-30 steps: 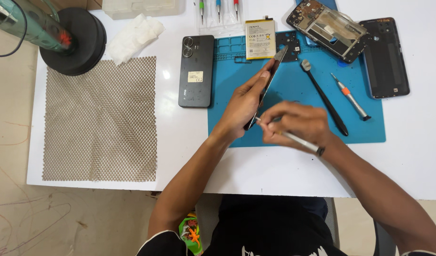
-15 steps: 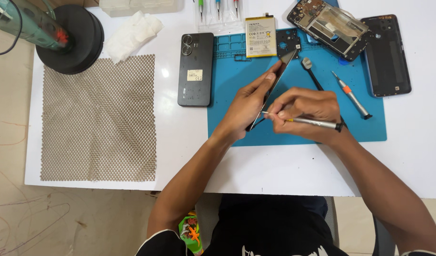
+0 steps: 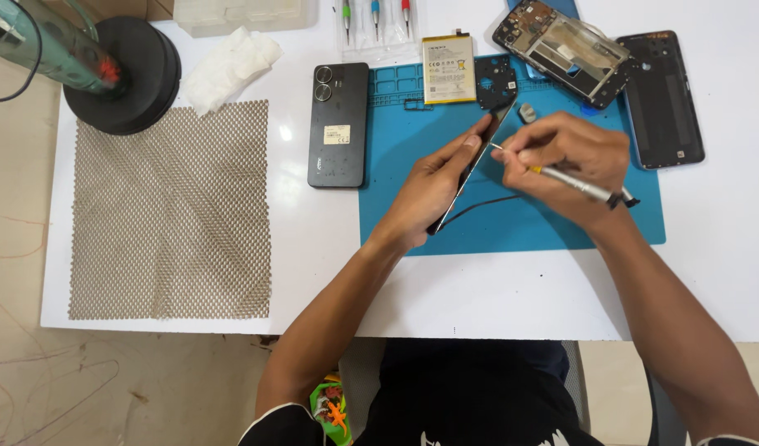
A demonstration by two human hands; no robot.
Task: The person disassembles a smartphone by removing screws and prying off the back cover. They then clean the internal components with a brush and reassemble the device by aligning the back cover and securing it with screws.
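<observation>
Your left hand (image 3: 433, 186) clamps thin phone panel (image 3: 472, 169) on edge above blue mat (image 3: 412, 165). Your right hand (image 3: 573, 157), clamped on screwdriver (image 3: 573, 183), has swung tip onto panel's edge: prying underway.

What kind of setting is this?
Likely a phone repair bench: a blue work mat on a white table, a loose battery, an opened phone frame and precision screwdrivers.
</observation>
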